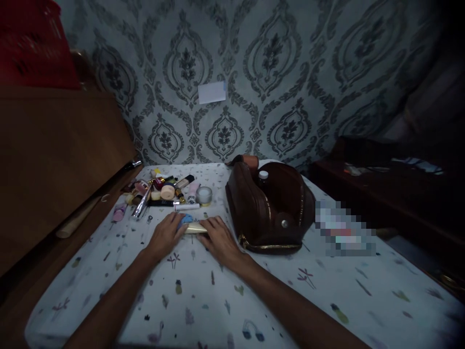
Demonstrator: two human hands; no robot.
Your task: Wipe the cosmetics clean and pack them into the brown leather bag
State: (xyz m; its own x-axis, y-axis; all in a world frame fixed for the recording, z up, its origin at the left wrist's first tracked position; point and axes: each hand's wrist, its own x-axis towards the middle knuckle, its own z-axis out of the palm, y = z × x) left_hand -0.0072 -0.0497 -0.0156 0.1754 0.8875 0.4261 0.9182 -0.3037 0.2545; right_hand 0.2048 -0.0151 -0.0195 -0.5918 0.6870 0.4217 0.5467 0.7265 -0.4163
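Both hands are low on the bed [276, 300], near the middle of its printed sheet, and they hold one pale gold case [195, 228] between them. The left hand [166, 236] closes its fingers on the left end and the right hand [219, 240] closes on the right end. I think the case is taken at both ends and kept against the sheet so that it stays steady. It is long, flat and a little shiny. A small blue piece [187, 219] shows at the left fingertips, but whether it belongs to the case I cannot tell. Just beyond the hands, to the far left, lies a heap of cosmetics [163, 191] with a small clear jar [204, 195] at its right edge. The brown bag [269, 208] stands open just right of the hands, and a white-capped bottle [263, 175] stands upright inside.
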